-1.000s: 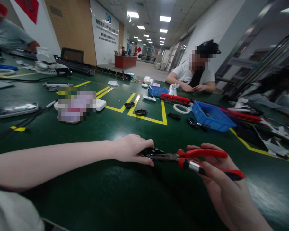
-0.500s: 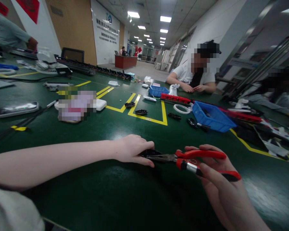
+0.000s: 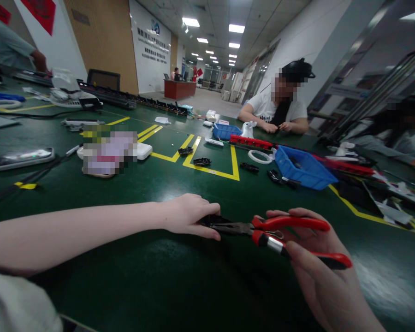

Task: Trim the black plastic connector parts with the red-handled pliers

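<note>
My left hand (image 3: 190, 216) pinches a small black plastic part (image 3: 210, 218) between thumb and fingers, just above the green tabletop (image 3: 152, 286). My right hand (image 3: 318, 249) is closed around the red-and-black handles of long-nose pliers (image 3: 263, 228). The pliers point left, and their jaws lie against the black part by my left fingertips. What the jaw tips grip there is partly hidden by my hand and cannot be made out. Beyond my hands lie several similar black parts, one of them inside the yellow tape outline (image 3: 202, 162).
To the right stand a blue bin (image 3: 304, 173) and a red strip (image 3: 251, 141). A white ring (image 3: 259, 157) lies beside them. On the left are a phone (image 3: 22, 159), a white box (image 3: 143, 151) and black cables (image 3: 38, 177). A person (image 3: 275, 108) sits across the table.
The handles of the pliers have spread slightly wider apart in my right hand. My left hand holds the black part in nearly the same place.
</note>
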The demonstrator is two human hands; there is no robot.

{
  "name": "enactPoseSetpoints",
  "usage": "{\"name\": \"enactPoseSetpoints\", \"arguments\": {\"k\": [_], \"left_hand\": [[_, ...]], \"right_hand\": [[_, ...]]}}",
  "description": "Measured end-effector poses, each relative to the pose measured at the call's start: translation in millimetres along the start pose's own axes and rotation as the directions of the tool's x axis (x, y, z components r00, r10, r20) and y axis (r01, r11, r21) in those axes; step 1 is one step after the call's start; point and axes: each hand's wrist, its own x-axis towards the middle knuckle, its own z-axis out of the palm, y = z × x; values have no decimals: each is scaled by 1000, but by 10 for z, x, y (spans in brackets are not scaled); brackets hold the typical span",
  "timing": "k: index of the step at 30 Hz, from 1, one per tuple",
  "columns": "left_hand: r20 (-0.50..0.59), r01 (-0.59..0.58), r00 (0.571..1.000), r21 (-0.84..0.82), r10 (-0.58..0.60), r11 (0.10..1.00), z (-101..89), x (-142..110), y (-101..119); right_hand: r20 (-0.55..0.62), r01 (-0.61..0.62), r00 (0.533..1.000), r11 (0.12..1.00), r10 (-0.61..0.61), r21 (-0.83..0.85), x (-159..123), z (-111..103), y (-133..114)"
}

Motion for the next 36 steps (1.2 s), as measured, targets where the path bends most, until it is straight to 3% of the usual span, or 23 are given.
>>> {"name": "enactPoseSetpoints", "arguments": {"k": [12,17,30,36], "left_hand": [[-29,57,998,-36,-58,998,8,-14,9],[-45,57,997,-42,-59,997,28,-20,2],[36,20,999,-69,-17,997,-42,-2,5],[22,52,998,-84,-51,995,-48,1,34]], "right_hand": [[-140,-137,980,990,140,30,47,3,-8],[-126,-139,982,990,140,20,34,8,-22],[62,51,997,999,-51,-3,-49,-2,-38],[16,3,1000,1000,-3,-15,-14,-21,-14]]}}
